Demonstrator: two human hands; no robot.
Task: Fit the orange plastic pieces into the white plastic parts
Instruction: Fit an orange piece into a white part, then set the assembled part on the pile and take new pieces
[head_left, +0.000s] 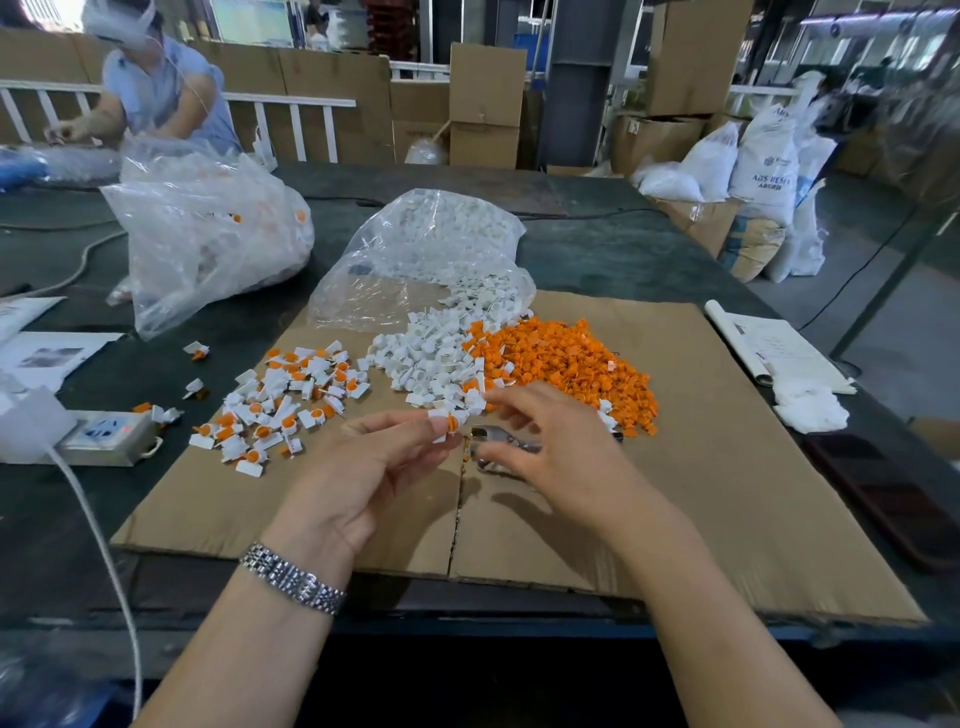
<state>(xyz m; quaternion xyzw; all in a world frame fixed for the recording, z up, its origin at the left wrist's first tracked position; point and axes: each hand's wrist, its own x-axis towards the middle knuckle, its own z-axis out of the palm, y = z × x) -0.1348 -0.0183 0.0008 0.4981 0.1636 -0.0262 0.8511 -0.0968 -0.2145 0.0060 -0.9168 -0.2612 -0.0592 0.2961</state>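
My left hand (374, 462) pinches a white plastic part with an orange piece in it (448, 426) between thumb and fingertips. My right hand (550, 441) hovers just right of it with relaxed, spread fingers over a metal tool (498, 439) that lies on the cardboard. Behind the hands lie a heap of loose white parts (431, 358) and a heap of orange pieces (571, 364). A spread of white parts with orange pieces fitted (280, 405) lies to the left.
A cardboard sheet (727, 493) covers the dark table. An open clear bag of white parts (415, 260) lies behind the heaps; a fuller bag (208, 234) is at back left near another person (156, 88). A power strip (104, 436) sits left, papers (774, 353) right.
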